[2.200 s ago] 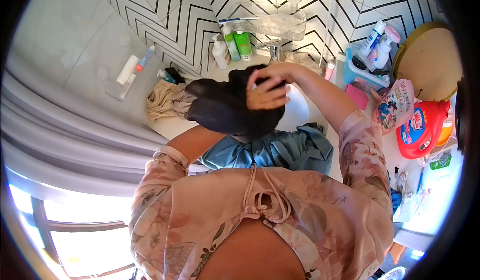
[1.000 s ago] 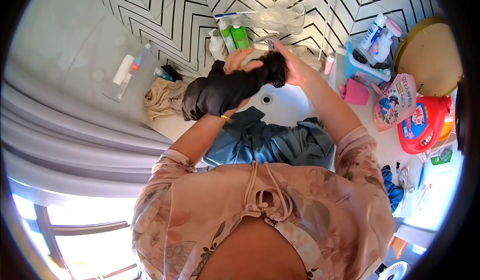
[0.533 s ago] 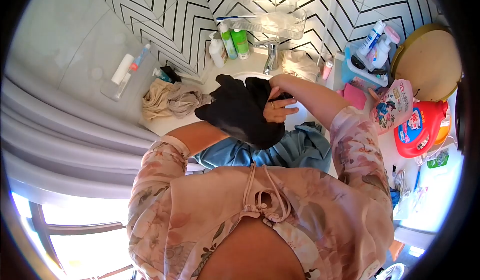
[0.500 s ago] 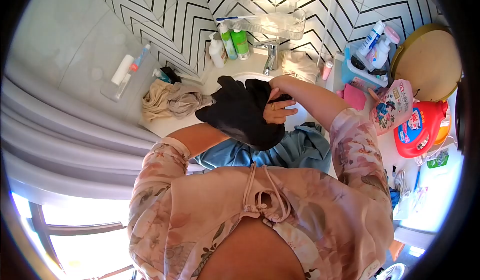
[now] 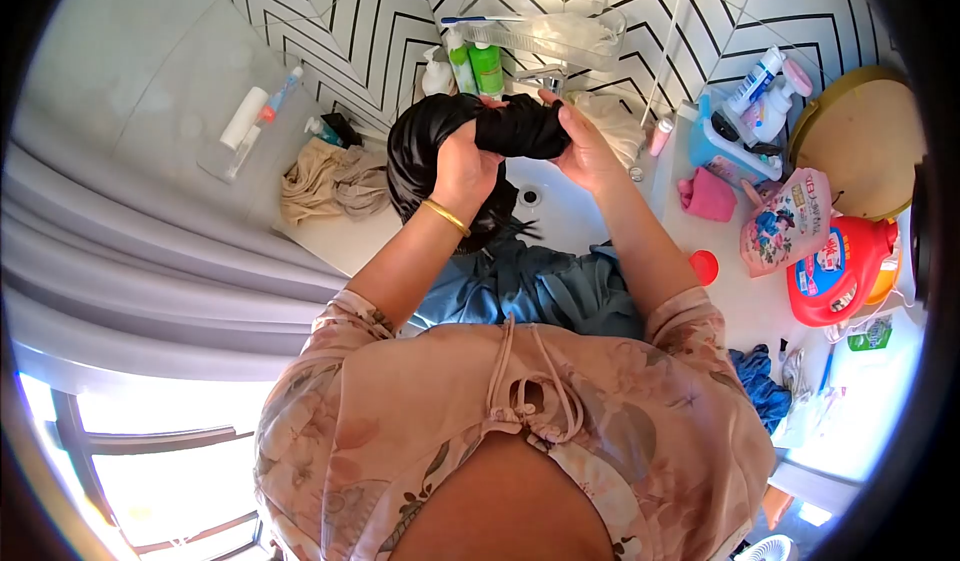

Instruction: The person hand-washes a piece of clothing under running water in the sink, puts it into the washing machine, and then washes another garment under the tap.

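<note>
A black cloth point(image 5: 425, 156), glossy and wet-looking, is bunched and twisted above the white sink basin point(image 5: 580, 211). My left hand point(image 5: 465, 169), below a gold bangle, is closed around its middle. Its right end is gripped by my right hand point(image 5: 588, 151), thumb on the near side. The left part hangs down in a loose loop with ragged lower ends. Just below, a blue-grey cloth point(image 5: 540, 286) lies over the front of the basin. The drain point(image 5: 529, 197) shows between my wrists, and the cloth and my right hand partly cover the faucet point(image 5: 545, 78).
Folded beige cloths point(image 5: 330, 183) lie left of the basin. Green bottles point(image 5: 487, 69) and a white pump bottle point(image 5: 437, 76) stand behind it. On the right are a blue basket point(image 5: 735, 151), a pink cloth point(image 5: 707, 196), a pink pouch point(image 5: 790, 221) and a red detergent bottle point(image 5: 840, 276).
My left hand has come out from behind the black cloth and now grips it. The cloth has gone from spread out to twisted and lifted toward the faucet. My right hand has turned and moved right.
</note>
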A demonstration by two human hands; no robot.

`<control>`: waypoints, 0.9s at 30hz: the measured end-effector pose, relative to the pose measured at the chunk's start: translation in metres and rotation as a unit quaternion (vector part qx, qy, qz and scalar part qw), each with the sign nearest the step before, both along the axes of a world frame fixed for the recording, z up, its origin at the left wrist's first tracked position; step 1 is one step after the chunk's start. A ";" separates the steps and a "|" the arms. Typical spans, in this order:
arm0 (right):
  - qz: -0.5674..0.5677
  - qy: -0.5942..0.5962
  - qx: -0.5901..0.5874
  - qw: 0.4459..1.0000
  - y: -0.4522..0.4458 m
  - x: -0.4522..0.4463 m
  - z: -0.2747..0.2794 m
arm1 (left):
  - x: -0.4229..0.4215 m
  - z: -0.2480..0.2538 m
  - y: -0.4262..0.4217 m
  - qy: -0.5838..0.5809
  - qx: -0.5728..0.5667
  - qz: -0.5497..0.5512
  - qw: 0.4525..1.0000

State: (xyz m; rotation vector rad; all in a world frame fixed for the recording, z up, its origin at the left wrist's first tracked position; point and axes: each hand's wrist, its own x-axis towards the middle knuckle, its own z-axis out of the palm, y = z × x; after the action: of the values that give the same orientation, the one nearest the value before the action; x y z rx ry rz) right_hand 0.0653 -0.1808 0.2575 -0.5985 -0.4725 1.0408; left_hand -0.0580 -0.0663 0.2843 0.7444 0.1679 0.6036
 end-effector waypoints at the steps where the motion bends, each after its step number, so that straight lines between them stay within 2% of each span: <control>1: -0.042 -0.079 0.024 0.996 0.012 0.005 -0.012 | -0.001 0.004 -0.005 0.006 -0.020 0.002 1.000; 2: -0.046 -0.051 0.048 0.996 0.014 0.003 -0.012 | -0.001 0.008 -0.010 0.012 -0.039 0.003 0.999; 4: -0.054 0.004 0.095 0.994 0.019 -0.012 0.004 | -0.002 0.003 -0.019 -0.004 0.033 -0.017 0.999; 6: -0.050 0.075 0.085 0.992 0.020 -0.019 0.020 | 0.002 -0.002 -0.029 -0.026 0.187 0.081 0.979; 7: -0.034 0.101 0.075 0.991 0.019 -0.018 0.022 | -0.002 0.002 -0.026 0.057 0.453 0.160 0.875; 8: -0.017 0.126 0.065 0.990 0.018 -0.017 0.025 | -0.007 0.008 -0.024 0.134 0.649 0.282 0.693; 10: -0.007 0.117 0.012 0.993 0.018 -0.008 0.025 | -0.014 0.026 -0.042 0.128 0.604 0.247 0.747; 11: 0.008 0.106 -0.022 0.994 0.019 -0.002 0.023 | -0.025 0.037 -0.037 0.117 0.832 0.277 0.467; 12: 0.022 0.096 -0.056 0.994 0.018 0.002 0.022 | -0.025 0.035 -0.039 0.127 0.843 0.273 0.445; 14: 0.059 -0.026 -0.130 0.989 0.014 0.005 0.027 | -0.024 0.025 -0.040 0.148 0.865 0.265 0.399; 16: 0.066 -0.162 -0.220 0.960 0.014 0.013 0.023 | -0.007 -0.004 -0.032 0.079 0.881 0.348 0.310; 18: 0.073 -0.313 -0.301 0.898 0.015 0.012 0.016 | 0.001 -0.014 -0.028 -0.013 0.886 0.402 0.230; 20: 0.097 -0.439 -0.360 0.817 0.016 0.008 0.007 | 0.005 -0.028 -0.022 -0.049 0.904 0.398 0.150; 21: 0.108 -0.490 -0.381 0.777 0.015 0.005 0.000 | 0.000 -0.032 -0.022 -0.057 0.917 0.370 0.139; 22: 0.121 -0.523 -0.398 0.744 0.017 0.002 -0.010 | 0.001 -0.037 -0.026 -0.075 0.917 0.357 0.159; 24: 0.137 -0.544 -0.422 0.712 0.017 -0.003 -0.031 | 0.004 -0.046 -0.035 -0.109 0.917 0.329 0.197; 26: 0.140 -0.514 -0.435 0.725 0.018 -0.010 -0.053 | -0.019 -0.051 -0.042 -0.101 0.943 0.223 0.227; 27: 0.135 -0.488 -0.437 0.743 0.016 -0.016 -0.065 | -0.025 -0.053 -0.044 -0.098 0.951 0.187 0.225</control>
State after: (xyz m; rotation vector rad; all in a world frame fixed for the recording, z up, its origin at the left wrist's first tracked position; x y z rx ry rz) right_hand 0.0498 -0.1648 0.1921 -2.0283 -1.0072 1.1370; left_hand -0.0834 -0.1106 0.2313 3.1456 -0.9922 1.2272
